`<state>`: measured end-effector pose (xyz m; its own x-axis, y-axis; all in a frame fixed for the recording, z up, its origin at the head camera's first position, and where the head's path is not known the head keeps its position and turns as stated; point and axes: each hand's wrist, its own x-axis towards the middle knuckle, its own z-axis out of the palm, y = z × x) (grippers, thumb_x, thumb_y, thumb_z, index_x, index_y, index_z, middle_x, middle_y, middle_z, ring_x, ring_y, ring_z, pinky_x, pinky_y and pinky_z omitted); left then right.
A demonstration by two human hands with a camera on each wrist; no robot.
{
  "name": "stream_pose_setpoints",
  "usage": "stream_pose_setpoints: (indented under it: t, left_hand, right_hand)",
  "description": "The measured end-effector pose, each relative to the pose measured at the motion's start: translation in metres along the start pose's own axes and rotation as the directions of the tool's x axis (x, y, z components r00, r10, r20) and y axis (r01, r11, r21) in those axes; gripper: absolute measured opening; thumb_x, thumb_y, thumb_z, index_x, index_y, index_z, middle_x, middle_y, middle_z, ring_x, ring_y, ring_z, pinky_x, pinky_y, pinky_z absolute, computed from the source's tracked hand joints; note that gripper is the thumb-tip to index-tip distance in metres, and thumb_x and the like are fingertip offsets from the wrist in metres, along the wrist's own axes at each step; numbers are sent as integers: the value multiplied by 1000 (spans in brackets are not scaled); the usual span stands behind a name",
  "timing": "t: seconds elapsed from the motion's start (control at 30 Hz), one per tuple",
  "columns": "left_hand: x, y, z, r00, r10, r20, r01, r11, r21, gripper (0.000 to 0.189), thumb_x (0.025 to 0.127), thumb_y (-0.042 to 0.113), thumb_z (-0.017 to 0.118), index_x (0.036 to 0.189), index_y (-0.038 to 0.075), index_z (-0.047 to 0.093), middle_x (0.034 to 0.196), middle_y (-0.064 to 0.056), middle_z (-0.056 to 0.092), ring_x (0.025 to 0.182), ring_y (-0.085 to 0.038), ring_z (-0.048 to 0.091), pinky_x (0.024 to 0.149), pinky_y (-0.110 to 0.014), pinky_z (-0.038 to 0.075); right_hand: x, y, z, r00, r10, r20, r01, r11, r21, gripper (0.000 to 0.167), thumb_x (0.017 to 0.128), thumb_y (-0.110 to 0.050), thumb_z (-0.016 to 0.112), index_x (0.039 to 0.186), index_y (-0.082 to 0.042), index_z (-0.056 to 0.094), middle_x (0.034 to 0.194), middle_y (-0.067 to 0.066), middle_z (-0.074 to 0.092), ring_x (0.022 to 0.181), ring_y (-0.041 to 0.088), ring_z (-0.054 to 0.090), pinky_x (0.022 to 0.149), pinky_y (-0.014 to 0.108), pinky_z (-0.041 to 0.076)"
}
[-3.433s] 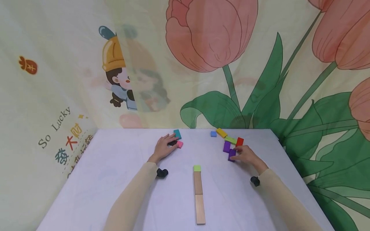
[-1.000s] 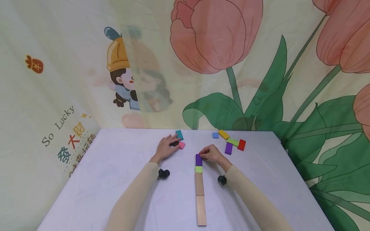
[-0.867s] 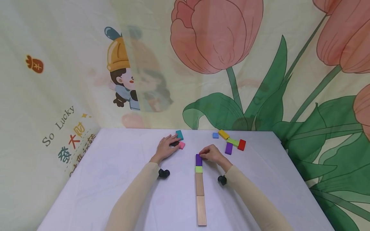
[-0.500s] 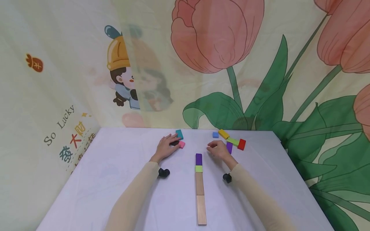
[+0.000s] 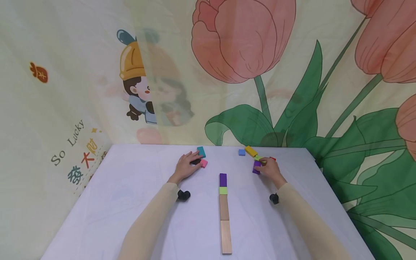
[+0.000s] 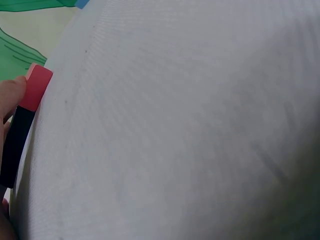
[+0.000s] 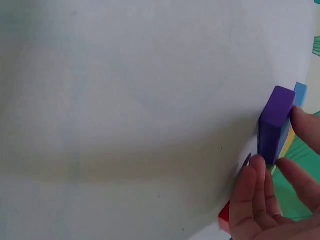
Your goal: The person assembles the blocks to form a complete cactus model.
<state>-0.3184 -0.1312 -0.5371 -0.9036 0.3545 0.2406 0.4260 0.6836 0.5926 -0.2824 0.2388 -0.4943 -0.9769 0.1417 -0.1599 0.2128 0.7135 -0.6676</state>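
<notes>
My right hand [image 5: 270,169] is at the loose purple block [image 5: 256,167] on the right. In the right wrist view the thumb lies against one side of this purple block [image 7: 272,122], with fingertips at its lower end. A green block [image 5: 258,158] and a red block [image 5: 273,159] are partly hidden behind that hand. My left hand [image 5: 186,165] rests with spread fingers over a black block [image 5: 195,161]. Its fingertips reach a teal block [image 5: 201,152], and the thumb touches a pink block [image 6: 36,87].
Down the middle of the white table [image 5: 136,216] runs a line of blocks: a purple block [image 5: 222,180], a green block [image 5: 223,190] and two wooden blocks [image 5: 224,207]. A blue block [image 5: 242,152] and a yellow block [image 5: 251,151] lie near the back edge.
My right hand brought one purple block to the line's far end and let go. It then moved right to the other purple block. The left hand stayed in place.
</notes>
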Motion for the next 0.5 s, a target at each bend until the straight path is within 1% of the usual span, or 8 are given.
stream_pose_setpoints:
  t: [0.17, 0.37, 0.5]
  left_hand:
    - [0, 0, 0, 1000, 0, -1, 0, 1000, 5, 45, 94, 31, 64, 135, 15, 62, 152, -6, 45, 143, -36, 32, 117, -59, 13]
    - [0, -1, 0, 1000, 3, -7, -3, 1000, 2, 44, 93, 31, 65, 135, 16, 63, 151, -6, 46, 143, -36, 32, 117, -60, 14]
    - [0, -1, 0, 1000, -5, 1, 5, 1000, 2, 44, 93, 31, 65, 135, 16, 62, 152, -6, 45, 143, -36, 32, 117, -59, 13]
  right_hand:
    - [1, 5, -2, 999, 6, 54, -7, 1000, 17, 55, 90, -18, 72, 136, 5, 53, 127, 30, 54, 114, 42, 52, 96, 49, 49]
    - [2, 9, -1, 996, -2, 86, 1, 1000, 10, 54, 92, -19, 71, 137, 5, 53, 128, 29, 54, 119, 41, 49, 100, 51, 46]
    - [3, 9, 0, 995, -8, 95, 8, 1000, 3, 54, 92, -19, 70, 136, 6, 52, 128, 29, 53, 118, 41, 49, 101, 52, 45]
